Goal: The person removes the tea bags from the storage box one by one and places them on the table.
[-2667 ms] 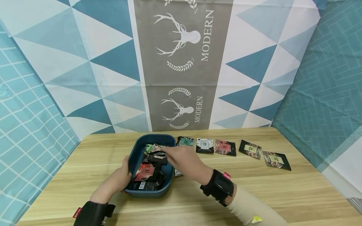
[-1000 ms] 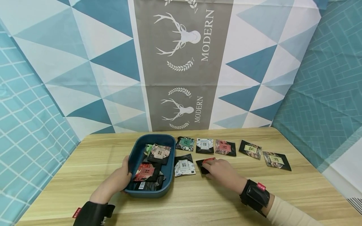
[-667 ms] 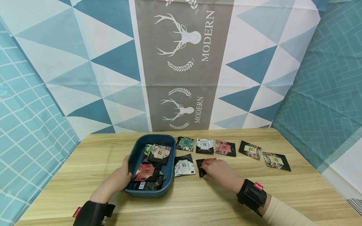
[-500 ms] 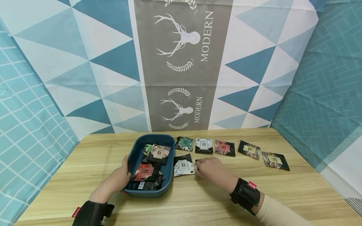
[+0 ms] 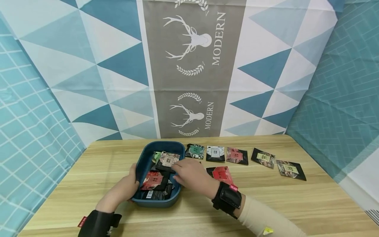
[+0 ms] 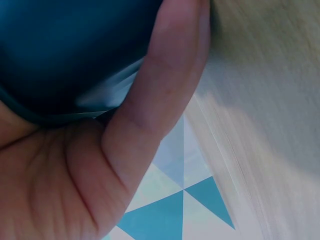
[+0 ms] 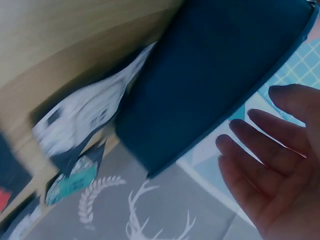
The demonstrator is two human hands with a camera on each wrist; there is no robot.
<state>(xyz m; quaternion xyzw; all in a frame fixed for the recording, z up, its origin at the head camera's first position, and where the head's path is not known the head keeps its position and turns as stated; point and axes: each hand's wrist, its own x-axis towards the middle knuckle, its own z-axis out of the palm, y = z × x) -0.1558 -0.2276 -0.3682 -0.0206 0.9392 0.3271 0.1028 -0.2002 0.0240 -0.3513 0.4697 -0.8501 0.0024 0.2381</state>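
Note:
A dark blue plastic bin [image 5: 157,203] holds several small sachets. My left hand [image 5: 126,185] grips its left side; the left wrist view shows a finger [image 6: 170,65] along the bin wall. Over the right rim reaches my right hand [image 5: 193,177], its fingers loosely spread and holding nothing in the right wrist view. Close to those fingers in the head view are a beige-labelled sachet [image 5: 167,160] and a red-and-black sachet [image 5: 154,180] inside the bin. A red sachet [image 5: 220,173] lies on the table behind the right wrist. Beside the bin, a white sachet [image 7: 85,115] is mostly hidden by the right hand.
Along the back of the wooden table [image 5: 272,200] lies a row of sachets: green [image 5: 195,150], white-and-black [image 5: 215,153], red-and-black [image 5: 237,155] and two with yellow labels, one farther right [image 5: 291,169]. A patterned backdrop [image 5: 192,75] stands behind.
My right hand lifted a sachet from the bin, laid the red one on the table right of the white one, let go and moved left back over the bin. The left hand stays put.

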